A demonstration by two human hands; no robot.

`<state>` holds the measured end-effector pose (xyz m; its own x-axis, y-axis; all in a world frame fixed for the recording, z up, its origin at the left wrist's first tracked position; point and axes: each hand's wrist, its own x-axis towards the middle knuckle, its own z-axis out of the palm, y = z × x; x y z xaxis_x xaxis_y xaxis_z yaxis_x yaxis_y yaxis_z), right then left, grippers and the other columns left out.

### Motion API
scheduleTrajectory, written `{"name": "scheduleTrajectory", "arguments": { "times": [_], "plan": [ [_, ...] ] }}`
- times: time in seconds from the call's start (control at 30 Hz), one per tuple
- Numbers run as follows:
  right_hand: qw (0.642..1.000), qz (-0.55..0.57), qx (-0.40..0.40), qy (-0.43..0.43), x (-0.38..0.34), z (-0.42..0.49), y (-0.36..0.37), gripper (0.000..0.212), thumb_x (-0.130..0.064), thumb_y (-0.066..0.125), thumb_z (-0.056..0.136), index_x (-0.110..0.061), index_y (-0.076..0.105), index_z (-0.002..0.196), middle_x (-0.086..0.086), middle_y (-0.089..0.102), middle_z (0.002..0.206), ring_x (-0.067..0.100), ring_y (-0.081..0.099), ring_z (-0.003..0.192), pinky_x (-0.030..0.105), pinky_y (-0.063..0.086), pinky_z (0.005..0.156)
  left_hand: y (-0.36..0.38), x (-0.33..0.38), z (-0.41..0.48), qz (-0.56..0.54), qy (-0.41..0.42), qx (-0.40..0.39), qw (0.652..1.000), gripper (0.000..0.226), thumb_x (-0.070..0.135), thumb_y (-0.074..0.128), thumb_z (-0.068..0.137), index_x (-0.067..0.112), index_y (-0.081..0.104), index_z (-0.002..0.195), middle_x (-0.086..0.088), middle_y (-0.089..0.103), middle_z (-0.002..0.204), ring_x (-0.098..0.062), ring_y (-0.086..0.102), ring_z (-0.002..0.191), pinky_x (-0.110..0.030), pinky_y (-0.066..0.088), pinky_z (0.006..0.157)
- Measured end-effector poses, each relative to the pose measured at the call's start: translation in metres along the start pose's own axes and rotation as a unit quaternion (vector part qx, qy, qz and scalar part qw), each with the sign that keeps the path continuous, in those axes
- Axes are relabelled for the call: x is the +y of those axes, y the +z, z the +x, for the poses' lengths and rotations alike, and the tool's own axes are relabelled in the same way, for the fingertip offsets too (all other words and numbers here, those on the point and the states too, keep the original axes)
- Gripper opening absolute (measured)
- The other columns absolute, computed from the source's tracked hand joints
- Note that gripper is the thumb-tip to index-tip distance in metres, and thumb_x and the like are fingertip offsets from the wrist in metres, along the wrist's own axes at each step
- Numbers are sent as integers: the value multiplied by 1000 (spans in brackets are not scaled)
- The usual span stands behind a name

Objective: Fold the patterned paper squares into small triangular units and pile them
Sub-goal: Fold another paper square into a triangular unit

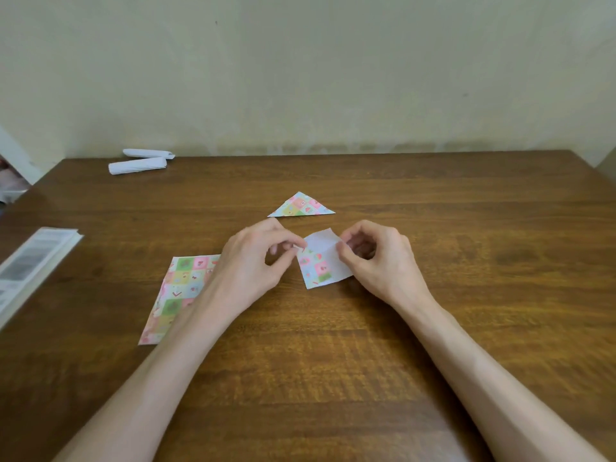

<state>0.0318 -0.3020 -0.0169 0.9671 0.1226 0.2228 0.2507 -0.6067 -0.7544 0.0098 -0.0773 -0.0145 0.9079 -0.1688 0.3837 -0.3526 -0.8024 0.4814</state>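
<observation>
Between my hands is a small patterned paper square (322, 261), held just above the wooden table (466, 245), its white back showing at the top and right. My left hand (256, 258) pinches its upper left corner with thumb and forefinger. My right hand (376, 258) pinches its right edge, fingers curled. A folded patterned triangle (301, 205) lies flat on the table just beyond my hands. A larger patterned sheet (178, 291) lies to the left, partly hidden under my left forearm.
Two rolled white papers (138, 163) lie at the table's far left corner. A book or booklet (30, 265) sits at the left edge. A plain wall rises directly behind the table's far edge.
</observation>
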Motion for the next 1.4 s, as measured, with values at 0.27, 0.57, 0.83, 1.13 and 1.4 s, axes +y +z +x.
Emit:
{"name": "scheduleTrajectory", "arguments": {
  "times": [0.27, 0.57, 0.83, 1.13, 1.4],
  "plan": [
    [998, 42, 1, 54, -7, -2, -2, 32, -41, 68, 95, -20, 66, 70, -5, 69, 70, 9, 63, 68, 26, 50, 64, 9, 10, -7, 64, 63, -80, 993, 41, 64, 60, 92, 38, 74, 121, 23, 65, 111, -2, 57, 103, -32, 47, 88],
    [998, 12, -48, -49, 5, 4, -9, 49, 4, 52, 86, -33, 71, 113, -19, 74, 97, 1, 66, 100, 20, 50, 90, 10, -7, -3, 35, 73, -117, 990, 39, 6, 62, 100, 37, 76, 119, 26, 67, 125, -5, 54, 124, -42, 45, 99],
    [971, -99, -139, -167, 19, 7, -12, 13, -28, 76, 91, -36, 78, 102, -25, 65, 125, 3, 45, 133, 42, 37, 108, 3, -2, -3, 22, 77, -120, 990, 44, -4, 57, 95, 32, 79, 108, 20, 61, 114, -5, 49, 109, -32, 46, 95],
    [957, -85, -200, -192, 16, 2, -16, 7, -34, 76, 93, -31, 78, 99, -22, 66, 99, 7, 53, 104, 29, 46, 93, -5, 8, -10, 5, 44, -162, 986, 41, 71, 55, 91, 39, 72, 111, 26, 60, 116, -2, 54, 112, -32, 43, 100],
    [968, -47, -201, -140, 16, 3, -11, 12, -40, 62, 101, -35, 73, 102, -17, 67, 94, 7, 57, 97, 36, 49, 89, 3, 0, -7, 40, 17, -131, 990, 48, 70, 51, 91, 28, 74, 87, 27, 60, 109, -3, 54, 103, -36, 47, 92]
  ]
}}
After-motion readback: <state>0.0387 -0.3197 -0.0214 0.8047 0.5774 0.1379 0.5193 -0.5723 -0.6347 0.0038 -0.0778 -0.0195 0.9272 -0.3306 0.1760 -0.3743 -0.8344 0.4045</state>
